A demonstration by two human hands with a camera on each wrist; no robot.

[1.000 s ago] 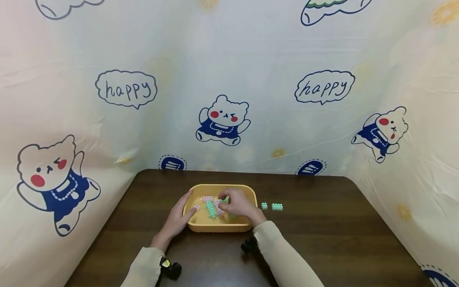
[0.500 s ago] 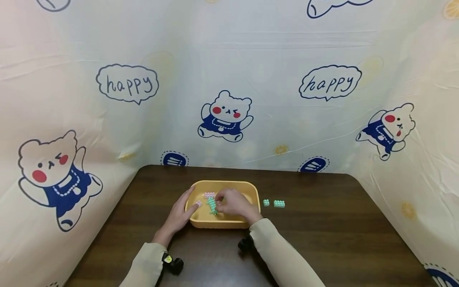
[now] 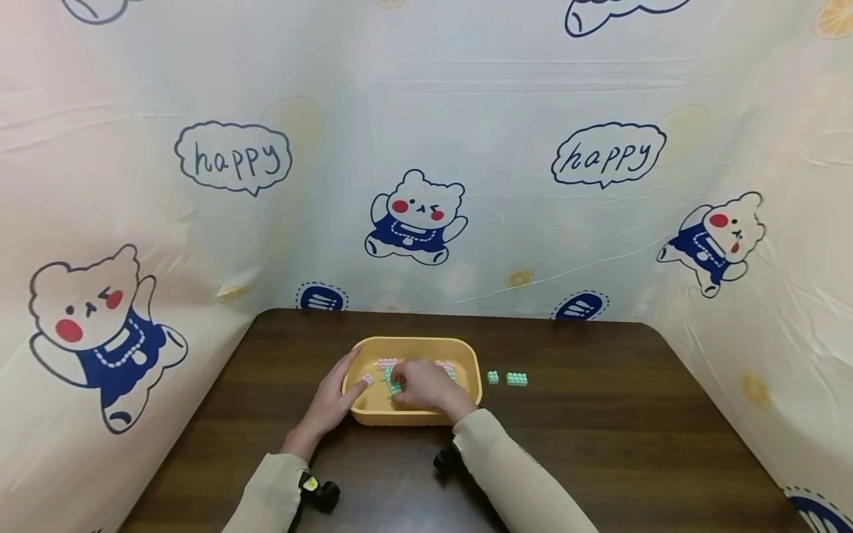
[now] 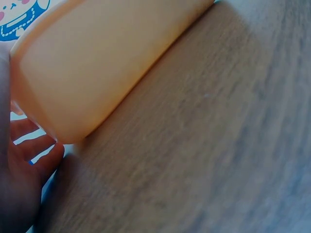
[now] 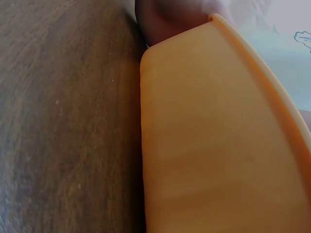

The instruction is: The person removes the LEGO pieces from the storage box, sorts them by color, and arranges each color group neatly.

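A yellow plastic tray (image 3: 413,419) holds several pink and green toy building bricks. My left hand (image 3: 328,401) grips its left side, thumb over the rim and fingers against the outer wall; the left wrist view shows these fingers (image 4: 46,150) at the tray's corner. Inside the tray, my right hand (image 3: 429,386) has its fingers bent down over green bricks (image 3: 392,376). The hand covers its own fingertips, so I cannot tell whether it pinches a brick. A small pink brick (image 3: 368,379) lies by the left thumb, and a longer pink brick (image 3: 386,363) farther back.
Right of the tray, a small green brick (image 3: 492,377) and a longer green brick (image 3: 517,379) lie on the dark wooden table (image 3: 600,429). More pink bricks (image 3: 445,366) show behind the right hand. A printed curtain (image 3: 506,222) hangs behind the table.
My right hand has shifted left and lower inside the tray, onto the green bricks; pink and green bricks now show at its right. My left hand keeps its hold on the tray.
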